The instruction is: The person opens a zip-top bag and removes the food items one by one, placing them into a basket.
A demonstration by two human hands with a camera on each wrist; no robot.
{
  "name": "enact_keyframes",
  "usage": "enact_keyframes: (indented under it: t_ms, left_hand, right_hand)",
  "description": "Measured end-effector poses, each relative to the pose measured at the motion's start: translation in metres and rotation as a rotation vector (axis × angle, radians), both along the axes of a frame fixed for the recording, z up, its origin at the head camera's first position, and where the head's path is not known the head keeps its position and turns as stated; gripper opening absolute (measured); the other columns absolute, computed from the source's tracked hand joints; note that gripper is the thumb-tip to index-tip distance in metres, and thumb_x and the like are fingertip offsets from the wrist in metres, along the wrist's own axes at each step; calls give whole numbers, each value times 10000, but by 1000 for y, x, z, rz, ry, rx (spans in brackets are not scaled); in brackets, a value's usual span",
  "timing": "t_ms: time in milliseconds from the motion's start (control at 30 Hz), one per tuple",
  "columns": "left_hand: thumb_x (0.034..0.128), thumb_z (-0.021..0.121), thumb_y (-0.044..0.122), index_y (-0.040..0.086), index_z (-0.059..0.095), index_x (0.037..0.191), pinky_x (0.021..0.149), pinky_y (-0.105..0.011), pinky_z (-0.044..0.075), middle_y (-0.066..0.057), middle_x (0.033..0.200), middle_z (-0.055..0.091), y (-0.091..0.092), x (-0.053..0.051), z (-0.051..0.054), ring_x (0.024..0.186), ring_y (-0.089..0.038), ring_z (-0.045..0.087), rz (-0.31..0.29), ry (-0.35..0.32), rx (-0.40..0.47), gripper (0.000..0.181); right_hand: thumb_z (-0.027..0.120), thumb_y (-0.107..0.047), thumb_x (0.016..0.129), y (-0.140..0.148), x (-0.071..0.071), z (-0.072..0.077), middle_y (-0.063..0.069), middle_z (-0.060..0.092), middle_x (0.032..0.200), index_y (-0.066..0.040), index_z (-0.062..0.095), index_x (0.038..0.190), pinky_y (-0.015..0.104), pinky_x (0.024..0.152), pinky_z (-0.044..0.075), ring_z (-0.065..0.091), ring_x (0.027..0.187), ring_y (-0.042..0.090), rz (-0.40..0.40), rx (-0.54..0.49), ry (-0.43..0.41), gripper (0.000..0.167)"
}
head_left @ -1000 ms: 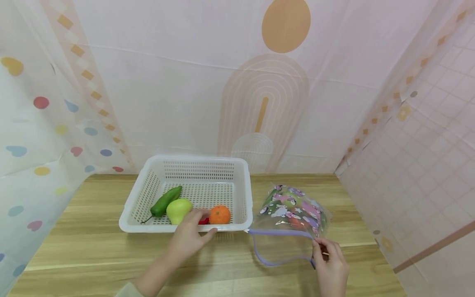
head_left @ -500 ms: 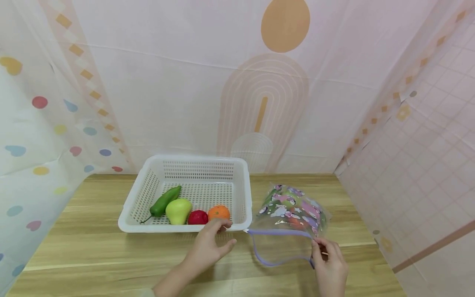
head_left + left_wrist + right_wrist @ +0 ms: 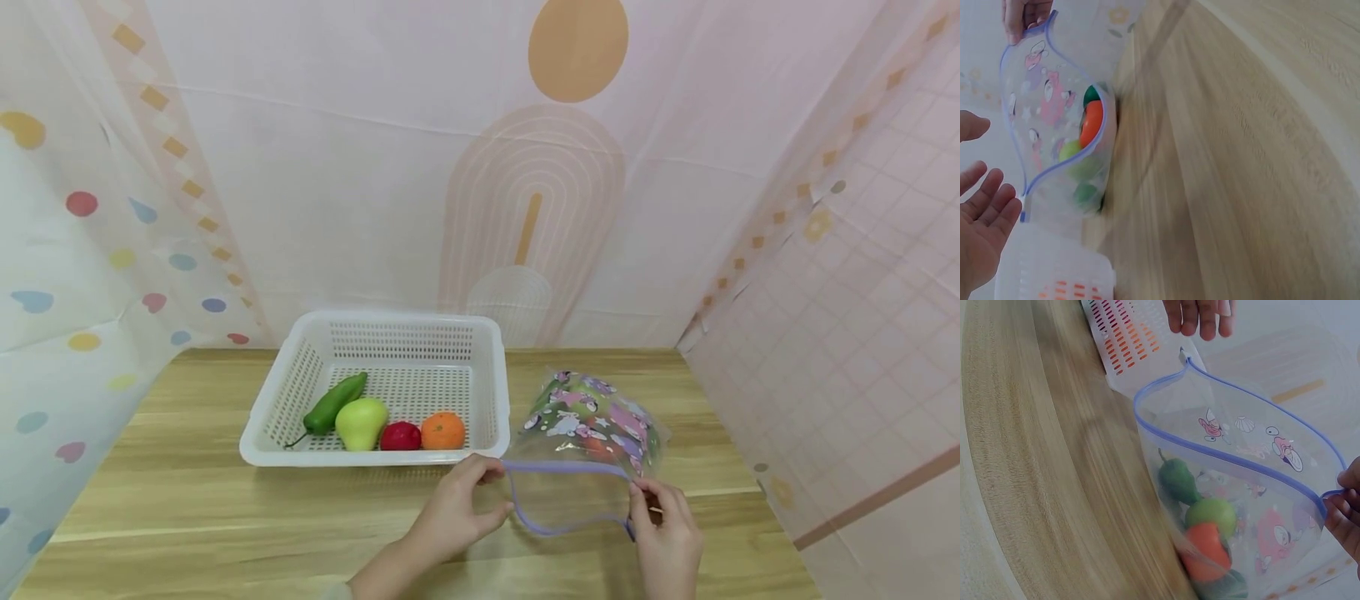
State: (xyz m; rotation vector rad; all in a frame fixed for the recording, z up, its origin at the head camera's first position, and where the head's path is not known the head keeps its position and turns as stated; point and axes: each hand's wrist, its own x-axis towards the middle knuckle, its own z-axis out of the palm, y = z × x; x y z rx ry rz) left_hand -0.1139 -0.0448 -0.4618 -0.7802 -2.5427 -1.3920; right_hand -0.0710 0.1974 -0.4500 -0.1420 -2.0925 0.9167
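A clear printed zip bag (image 3: pixel 592 421) with a purple rim lies right of the basket, its mouth apart; green, light green and orange-red items show inside it in the right wrist view (image 3: pixel 1210 515). My right hand (image 3: pixel 667 533) pinches the right end of the rim. Close to the rim's left end is my left hand (image 3: pixel 457 512), thumb and fingers spread and holding nothing; the left wrist view shows its fingers (image 3: pixel 991 203) beside the slider end, with contact hard to tell.
The white basket (image 3: pixel 258 458) holds a green pepper (image 3: pixel 333 406), a yellow-green pear (image 3: pixel 362 425), a red fruit (image 3: pixel 401 436) and an orange (image 3: pixel 443 431). It stands on a wooden table (image 3: pixel 225 533), with patterned cloth behind and at both sides.
My left hand has moved right from over the basket's front edge to the bag's left end, uncovering the red fruit and orange. My right hand has kept its pinch on the rim.
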Motion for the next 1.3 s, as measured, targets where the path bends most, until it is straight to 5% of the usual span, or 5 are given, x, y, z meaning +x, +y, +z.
enact_keyframes:
  t_ms: [533, 967, 1300]
  left_hand:
    - [793, 718, 170, 66, 590, 1101, 844, -265, 491, -33, 1033, 615, 27, 1, -9, 955, -159, 579, -99, -101, -71, 349]
    - [796, 714, 214, 19, 597, 1110, 818, -210, 485, -19, 1027, 622, 61, -2, -22, 932, -126, 583, -120, -23, -99, 387]
    - [828, 654, 143, -19, 587, 1133, 820, -214, 490, -55, 1005, 643, 82, -6, -27, 910, -137, 592, -123, -105, 0, 352]
  right_hand:
    - [718, 94, 727, 2, 0, 0, 71, 629, 769, 24, 675, 808, 47, 560, 438, 487, 675, -86, -2, 27, -53, 115]
    - [715, 118, 707, 1, -1, 0, 64, 619, 743, 25, 675, 794, 46, 561, 444, 466, 681, -134, 0, 34, -23, 134]
    - [715, 120, 705, 1, -2, -2, 56, 619, 744, 22, 675, 797, 53, 563, 449, 503, 667, -76, 2, 37, -22, 140]
